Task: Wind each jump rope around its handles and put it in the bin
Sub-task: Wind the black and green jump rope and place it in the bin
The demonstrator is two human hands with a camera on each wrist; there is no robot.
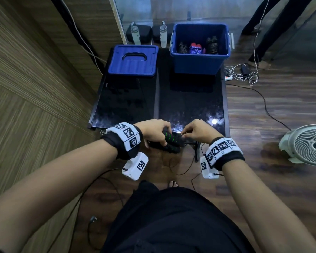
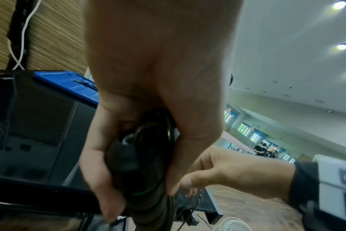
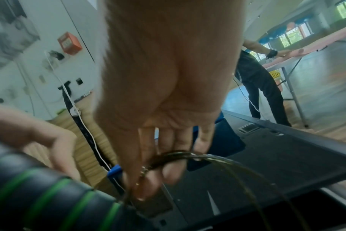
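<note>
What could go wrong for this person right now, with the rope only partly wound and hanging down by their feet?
1. The thin rope loops down near the bare foot; it could snag there.
2. The right hand only pinches the rope, so it might slip and the turns loosen.
3. The left hand grips both handles off the table's near edge; a dropped bundle would likely fall to the floor.

- Bin (image 1: 199, 61) on the table's (image 1: 190, 106) far right, wound ropes (image 1: 195, 48) inside.
- Lid (image 1: 133, 61) on the far left, beside the bin.
- Both hands at the near edge.
- Fan (image 1: 306, 145) on the floor, right.
</note>
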